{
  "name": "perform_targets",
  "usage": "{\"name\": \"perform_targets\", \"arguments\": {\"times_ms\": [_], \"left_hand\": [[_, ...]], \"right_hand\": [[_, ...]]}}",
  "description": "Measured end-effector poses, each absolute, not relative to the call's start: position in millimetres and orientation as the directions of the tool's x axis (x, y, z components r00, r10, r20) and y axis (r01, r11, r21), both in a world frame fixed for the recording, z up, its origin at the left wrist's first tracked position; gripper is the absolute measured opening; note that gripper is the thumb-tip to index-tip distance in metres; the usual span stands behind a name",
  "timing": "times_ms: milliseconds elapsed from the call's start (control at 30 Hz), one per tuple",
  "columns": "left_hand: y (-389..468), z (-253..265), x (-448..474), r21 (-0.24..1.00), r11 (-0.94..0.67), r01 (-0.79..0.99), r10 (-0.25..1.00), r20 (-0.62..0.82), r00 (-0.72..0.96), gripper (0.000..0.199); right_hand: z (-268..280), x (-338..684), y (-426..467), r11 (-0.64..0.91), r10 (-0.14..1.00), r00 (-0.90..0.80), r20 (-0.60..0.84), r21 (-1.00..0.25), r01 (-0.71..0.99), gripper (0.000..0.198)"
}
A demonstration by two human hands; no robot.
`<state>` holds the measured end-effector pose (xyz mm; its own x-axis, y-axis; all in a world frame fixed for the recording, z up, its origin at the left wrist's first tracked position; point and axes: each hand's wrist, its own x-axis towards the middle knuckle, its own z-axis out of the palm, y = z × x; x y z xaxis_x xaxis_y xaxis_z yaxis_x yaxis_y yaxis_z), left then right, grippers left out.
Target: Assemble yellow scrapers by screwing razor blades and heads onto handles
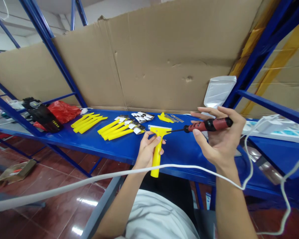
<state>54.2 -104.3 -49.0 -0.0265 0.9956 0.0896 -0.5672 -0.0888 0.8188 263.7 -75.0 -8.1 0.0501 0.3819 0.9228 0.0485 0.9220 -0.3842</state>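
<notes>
My left hand (145,150) is closed around a yellow scraper (156,162), its wide head up and its handle pointing down towards me. A clear strip runs along the head's top edge. In my right hand (223,142) lies a screwdriver (200,126) with a red and black handle, held level between thumb and partly spread fingers. Its dark shaft points left, and the tip meets the right side of the scraper's head. Just left of my left hand lie several yellow scrapers with black-and-white labels (119,127).
Further left on the blue bench (89,141) are plain yellow handles (88,122), a black bottle-like container (43,114) and a red plastic bag (63,112). Small yellow parts (165,117) and labels (142,116) lie behind. A white cable (174,165) crosses before me; a power strip (284,132) sits right.
</notes>
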Motion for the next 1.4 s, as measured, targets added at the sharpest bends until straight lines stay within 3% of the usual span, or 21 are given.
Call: {"name": "perform_targets", "arguments": {"times_ms": [133, 333, 533, 767, 1000, 1200, 1400], "left_hand": [[-103, -50, 54, 0.812, -0.109, -0.573, 0.994, 0.095, -0.054, 0.059], [-103, -53, 54, 0.808, -0.121, -0.577, 0.992, 0.113, -0.050, 0.058], [-102, -54, 54, 0.792, -0.132, -0.596, 0.991, 0.103, -0.082, 0.058], [-105, -48, 55, 0.809, -0.104, -0.579, 0.994, 0.072, -0.078, 0.057], [-104, -49, 55, 0.804, -0.126, -0.581, 0.991, 0.082, -0.101, 0.060], [-105, -50, 54, 0.801, -0.141, -0.582, 0.990, 0.099, -0.104, 0.060], [-106, -48, 54, 0.797, -0.132, -0.589, 0.991, 0.090, -0.101, 0.061]], "right_hand": [[-9, 264, -75, 0.902, 0.427, 0.029, 0.904, -0.428, 0.058, 0.080], [-14, 265, -69, 0.909, 0.349, 0.109, 0.931, -0.365, 0.201, 0.074], [-13, 265, -72, 0.896, 0.442, -0.042, 0.896, -0.440, 0.058, 0.071], [-20, 268, -64, 0.899, 0.358, 0.065, 0.932, -0.362, 0.246, 0.076], [-14, 264, -72, 0.888, 0.459, -0.042, 0.888, -0.456, 0.058, 0.073], [-20, 266, -65, 0.894, 0.334, 0.070, 0.940, -0.340, 0.292, 0.076], [-16, 264, -70, 0.899, 0.430, -0.024, 0.902, -0.426, 0.107, 0.069]]}}
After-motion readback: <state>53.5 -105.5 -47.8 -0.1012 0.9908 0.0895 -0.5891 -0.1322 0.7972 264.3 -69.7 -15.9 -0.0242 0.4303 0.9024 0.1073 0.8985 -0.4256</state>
